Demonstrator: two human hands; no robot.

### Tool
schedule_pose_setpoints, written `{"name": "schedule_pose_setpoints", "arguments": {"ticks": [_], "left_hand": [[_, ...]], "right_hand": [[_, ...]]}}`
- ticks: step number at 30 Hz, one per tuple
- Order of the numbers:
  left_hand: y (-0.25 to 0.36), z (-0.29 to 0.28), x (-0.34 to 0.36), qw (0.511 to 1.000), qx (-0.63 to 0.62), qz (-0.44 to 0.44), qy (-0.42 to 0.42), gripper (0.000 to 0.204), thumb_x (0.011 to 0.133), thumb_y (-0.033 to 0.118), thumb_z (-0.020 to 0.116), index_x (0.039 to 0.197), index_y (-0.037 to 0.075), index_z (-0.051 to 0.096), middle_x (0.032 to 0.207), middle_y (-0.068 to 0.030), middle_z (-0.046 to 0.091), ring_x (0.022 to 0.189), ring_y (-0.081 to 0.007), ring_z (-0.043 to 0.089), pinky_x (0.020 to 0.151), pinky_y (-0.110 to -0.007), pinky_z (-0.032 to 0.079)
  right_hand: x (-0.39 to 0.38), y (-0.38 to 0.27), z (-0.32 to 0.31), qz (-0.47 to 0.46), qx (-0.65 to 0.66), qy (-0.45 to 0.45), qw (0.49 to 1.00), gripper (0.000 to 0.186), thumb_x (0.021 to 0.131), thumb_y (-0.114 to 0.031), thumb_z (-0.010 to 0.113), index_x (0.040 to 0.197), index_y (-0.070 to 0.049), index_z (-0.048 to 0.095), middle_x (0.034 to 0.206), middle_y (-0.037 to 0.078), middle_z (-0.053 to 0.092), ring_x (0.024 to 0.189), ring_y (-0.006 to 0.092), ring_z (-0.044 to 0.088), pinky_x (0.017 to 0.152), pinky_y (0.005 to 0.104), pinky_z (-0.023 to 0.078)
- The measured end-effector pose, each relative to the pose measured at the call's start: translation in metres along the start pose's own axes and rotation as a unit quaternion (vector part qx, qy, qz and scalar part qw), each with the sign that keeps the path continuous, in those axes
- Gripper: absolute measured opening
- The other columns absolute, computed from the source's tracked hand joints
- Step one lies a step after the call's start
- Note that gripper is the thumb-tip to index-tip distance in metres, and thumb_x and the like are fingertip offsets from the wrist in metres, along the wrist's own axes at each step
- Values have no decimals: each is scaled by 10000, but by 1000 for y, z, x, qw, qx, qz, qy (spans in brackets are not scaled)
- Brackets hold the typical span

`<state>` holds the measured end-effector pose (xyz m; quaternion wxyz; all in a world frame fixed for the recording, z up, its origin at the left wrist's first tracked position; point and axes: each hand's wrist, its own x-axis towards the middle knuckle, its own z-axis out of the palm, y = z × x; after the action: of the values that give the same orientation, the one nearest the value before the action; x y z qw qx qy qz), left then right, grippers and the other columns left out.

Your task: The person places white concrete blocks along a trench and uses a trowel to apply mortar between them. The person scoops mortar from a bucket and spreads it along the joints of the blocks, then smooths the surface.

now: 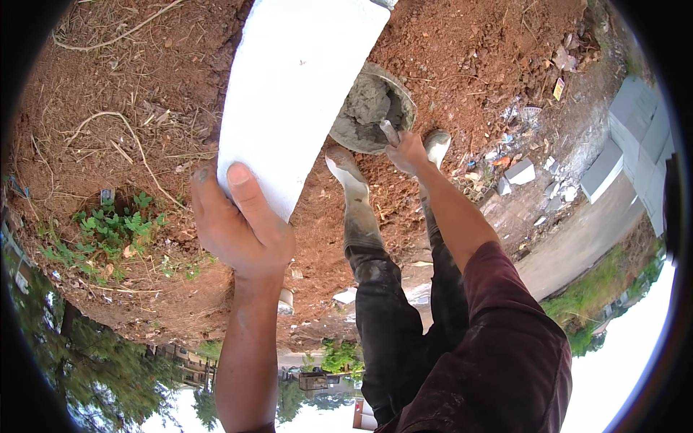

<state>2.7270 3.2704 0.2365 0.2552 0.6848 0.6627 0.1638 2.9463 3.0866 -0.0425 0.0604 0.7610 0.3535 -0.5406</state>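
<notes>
Dirt grd point(462, 65) holds basin point(409, 107) w/ gry mortar point(367, 99) nr R hand point(410, 153).

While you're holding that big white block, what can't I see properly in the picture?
All in the head view:
- Far end of the white block: cut off by the top edge.
- Tips of the left fingers: hidden beneath the block.
- Part of the round tub: the block covers its left side.
- Kind of tool with the pale handle: the right fingers cover part of it, so I can't tell.
</notes>
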Motion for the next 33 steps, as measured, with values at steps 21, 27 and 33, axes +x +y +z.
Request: {"name": "schedule_pose_setpoints", "arguments": {"ticks": [21,27,33], "left_hand": [[-2,-1,-1,1000,14,-11,-2,449,1056,379,449,1035,-38,614,891,-172,599,768,-336,618,612,-428,477],[-2,-6,0,997,71,21,12,400,1023,361,502,1006,-23,613,880,-174,601,777,-368,607,658,-476,480],[0,-7,-1,996,80,13,29,418,1002,356,521,1029,-49,622,899,-201,604,820,-394,603,705,-491,486]], "right_hand": [[-45,12,-20,-27,-5,17,999,403,821,-286,667,1012,65,614,838,285,679,765,423,685,727,487,550],[-109,18,-57,-43,-40,1,998,398,827,-320,670,1012,32,654,897,292,688,867,436,692,798,494,543],[-209,-13,-154,-112,-43,92,988,292,790,-249,702,918,4,632,698,218,649,632,394,648,625,465,516]]}}
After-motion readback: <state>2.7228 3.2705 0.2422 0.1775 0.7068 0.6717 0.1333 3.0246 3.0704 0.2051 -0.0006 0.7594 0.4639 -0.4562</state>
